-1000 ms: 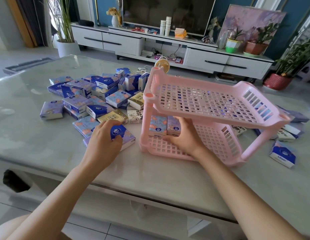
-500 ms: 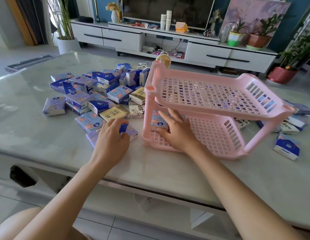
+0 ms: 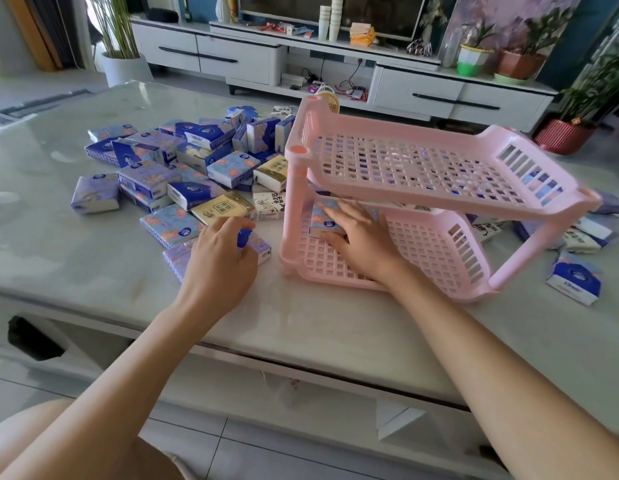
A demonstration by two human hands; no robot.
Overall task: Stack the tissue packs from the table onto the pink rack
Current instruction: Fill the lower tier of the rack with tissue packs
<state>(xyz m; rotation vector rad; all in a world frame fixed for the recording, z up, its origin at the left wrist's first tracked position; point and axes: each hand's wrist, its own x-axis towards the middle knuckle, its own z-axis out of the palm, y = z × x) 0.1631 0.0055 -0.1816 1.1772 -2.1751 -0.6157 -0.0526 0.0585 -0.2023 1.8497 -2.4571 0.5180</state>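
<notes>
Table (image 3: 301, 323): most tissue packs (image 3: 183, 168) are found still heaped left of the pink rack (image 3: 296, 209). Right hand (image 3: 360, 233), advanced deeper into the lower shelf, is laid with flat, slightly spread fingers on a shelved pack (image 3: 323, 221). Left hand (image 3: 221, 261) remains curled round the next pack (image 3: 257, 245). Stacking is judged barely begun.

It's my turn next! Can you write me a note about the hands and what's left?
Left hand: grip round a purple tissue pack on the table, beside the pink rack.
Right hand: flat on a floral tissue pack on the lower shelf.
Done: only that shelf started; top shelf bare.
Left: the pile left of the rack and loose packs to its right.
</notes>
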